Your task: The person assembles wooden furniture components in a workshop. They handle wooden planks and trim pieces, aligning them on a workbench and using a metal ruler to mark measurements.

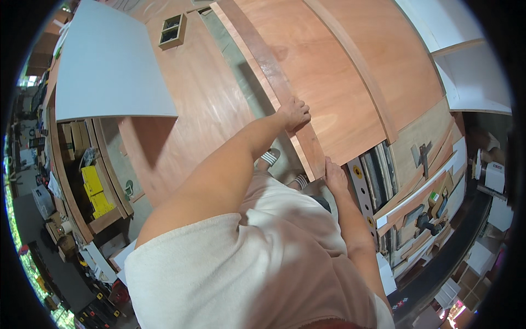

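A long, narrow wooden board (267,68) runs from the far edge down to my body, along the left side of a wide plywood panel (334,82). My left hand (296,113) is closed over this board, its fingers curled onto the upper face near the close end. At the board's near right corner is my right hand (335,176), closed against the edge with the thumb side up; its other fingers are mostly hidden. A second plywood sheet (213,88) lies to the left, across a gap showing the floor.
A small divided wooden box (172,32) with dark contents sits on the left sheet. Beside it stands a large white panel (109,60). Yellow boxes (97,192) fill a lower-left shelf. At right are a try square (422,159), a dark power tool (429,223) and stacked strips.
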